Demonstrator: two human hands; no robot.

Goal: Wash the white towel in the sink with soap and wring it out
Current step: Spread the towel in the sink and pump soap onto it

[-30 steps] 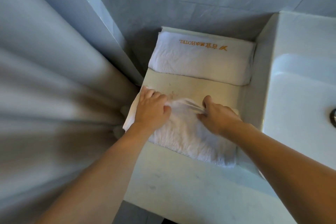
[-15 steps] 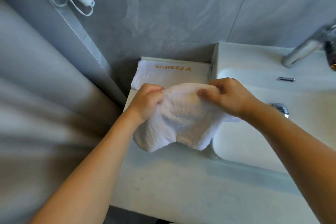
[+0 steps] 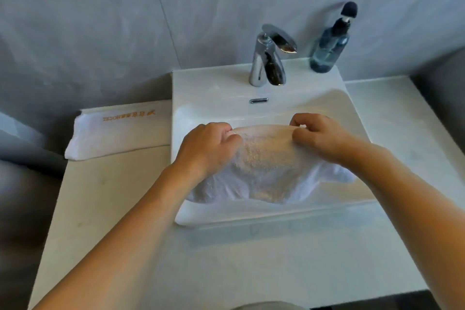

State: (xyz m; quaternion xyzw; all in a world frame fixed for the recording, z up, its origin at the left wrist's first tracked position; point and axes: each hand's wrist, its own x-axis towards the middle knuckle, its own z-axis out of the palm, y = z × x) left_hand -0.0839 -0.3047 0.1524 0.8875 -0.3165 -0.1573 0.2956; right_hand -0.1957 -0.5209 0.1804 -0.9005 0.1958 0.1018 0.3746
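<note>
We now hold the white towel, lifted off the worktop at 9 o'clock, over the sink, left hand and right hand fingers pinching its top edge; wetting comes next.

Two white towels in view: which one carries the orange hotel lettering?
The folded towel lying on the counter left of the sink. The towel both hands grip over the basin is plain, showing no lettering.

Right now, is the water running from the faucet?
Off, it seems: no stream shows below the faucet, and the sink behind the white towel looks dry.
</note>
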